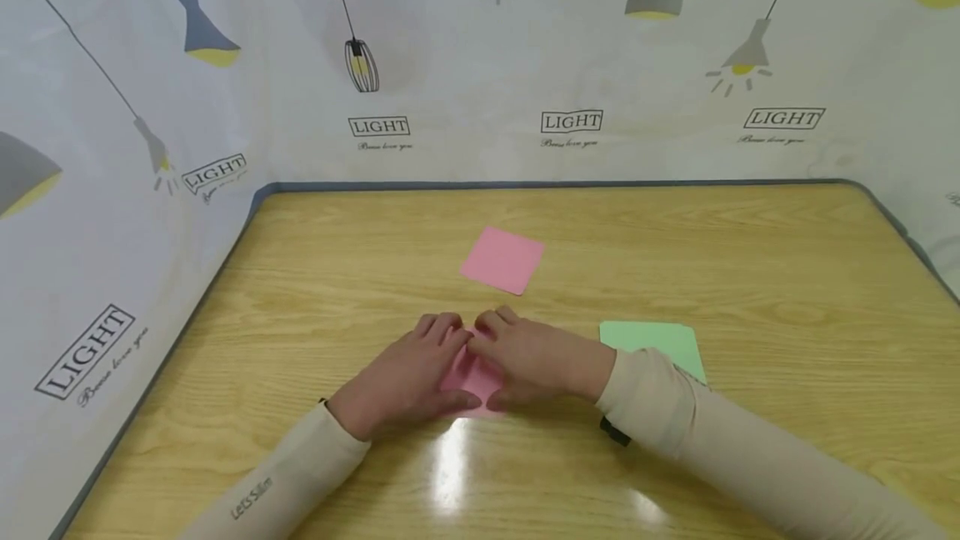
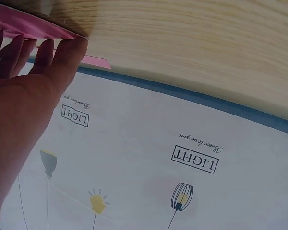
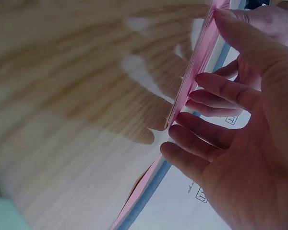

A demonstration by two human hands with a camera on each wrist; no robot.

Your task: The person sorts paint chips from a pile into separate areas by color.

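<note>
A piece of pink paper [image 1: 482, 382] lies on the table between both hands in the head view, partly covered by them, with darker shading across its middle. My left hand [image 1: 408, 373] holds it from the left, fingers at the far side and thumb near the front edge. From the right, my right hand [image 1: 528, 357] holds it the same way. In the right wrist view, thumb and fingertips of the right hand [image 3: 240, 105] meet the edge of the pink paper [image 3: 197, 72]. The left hand's fingertips touch pink paper [image 2: 33, 24] in the left wrist view.
Beyond the hands, a square pink paper [image 1: 502, 260] lies flat on the wooden table [image 1: 337, 273]. Green paper [image 1: 656, 344] lies to the right, partly hidden by the right sleeve [image 1: 660, 398]. A lamp-patterned white covering [image 1: 465, 90] rises behind the table's far edge.
</note>
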